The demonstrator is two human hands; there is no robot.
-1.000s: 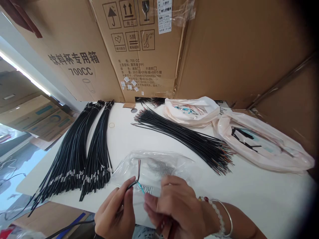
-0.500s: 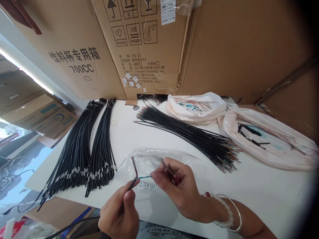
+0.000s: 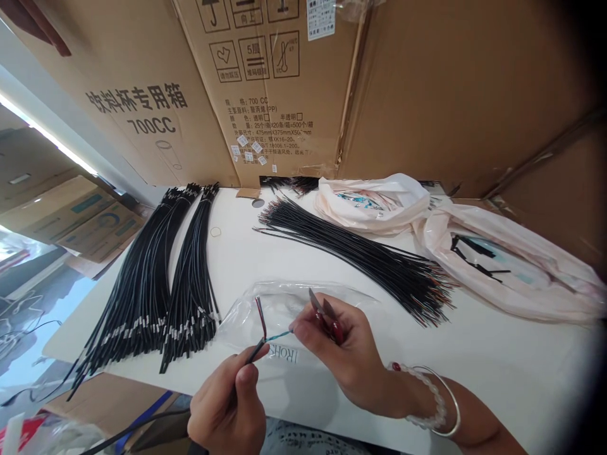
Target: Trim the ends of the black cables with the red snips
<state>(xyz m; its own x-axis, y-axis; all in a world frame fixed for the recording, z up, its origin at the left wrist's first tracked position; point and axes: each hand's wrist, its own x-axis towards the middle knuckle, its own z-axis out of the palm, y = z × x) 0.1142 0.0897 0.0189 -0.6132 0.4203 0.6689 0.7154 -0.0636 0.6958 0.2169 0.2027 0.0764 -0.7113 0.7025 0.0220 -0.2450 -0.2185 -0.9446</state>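
Pinches a black cable in the left hand at lower centre of the frame, and its blue strand by the tip in the right hand, also closed around red-handled scissors. Holds both hands apart, near a clear plastic bag. Has black cable bundles further out at left, pale bags at right.

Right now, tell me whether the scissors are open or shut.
The scissors are open: their blades spread apart at the right hand.
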